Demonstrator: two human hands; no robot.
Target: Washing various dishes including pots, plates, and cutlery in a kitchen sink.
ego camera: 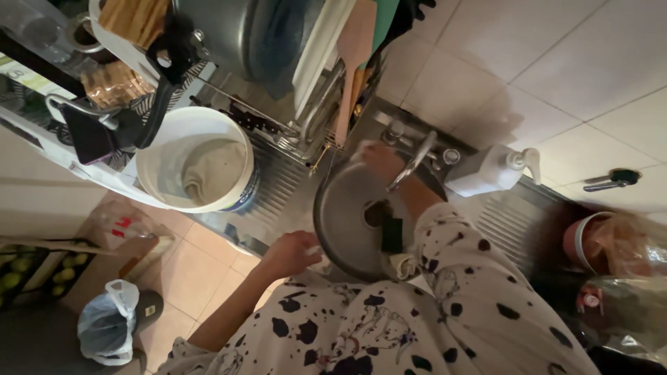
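The ribbed stainless-steel draining table (278, 184) runs across the view and carries a round steel sink basin (347, 222) at its middle. A large white plastic bucket (198, 167) with a pale cloth inside stands on the table, well apart from the basin on one side; a white pump soap dispenser (497, 170) stands on the other, beside the curved steel tap (413, 160). A black sponge (391, 235) lies in the basin near the drain. The right hand (381, 158) is raised at the tap base, apparently closed on something pale; whether it grips a cloth or a fitting cannot be told. The left hand (292, 253) rests at the basin's near rim, fingers curled, contents unclear. Judgement: a washing step at the sink is in hand; the following move would call for a firm hold at the tap.
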